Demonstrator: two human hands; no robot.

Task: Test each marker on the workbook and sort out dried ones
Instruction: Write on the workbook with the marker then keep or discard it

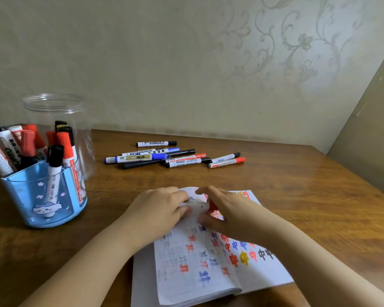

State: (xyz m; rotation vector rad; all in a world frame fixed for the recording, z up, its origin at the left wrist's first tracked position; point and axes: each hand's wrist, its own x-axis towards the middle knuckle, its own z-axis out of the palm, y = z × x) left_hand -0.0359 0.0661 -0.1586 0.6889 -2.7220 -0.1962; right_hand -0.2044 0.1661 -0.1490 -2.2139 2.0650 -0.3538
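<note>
Hands meet over the top of the open workbook (pixel 208 258) on the worktop (pixel 297 185). I see the left hand (pixel 157 209) with its grip curled round the white barrel of a marker (pixel 196 206); the right hand (pixel 228 211) pinches the marker's red end. Motion blur hides finer detail. Ten or so loose markers (pixel 175 157) lie further back. At far left, a blue holder (pixel 44 196) carries upright markers, a clear jar (pixel 60 120) just behind it.
</note>
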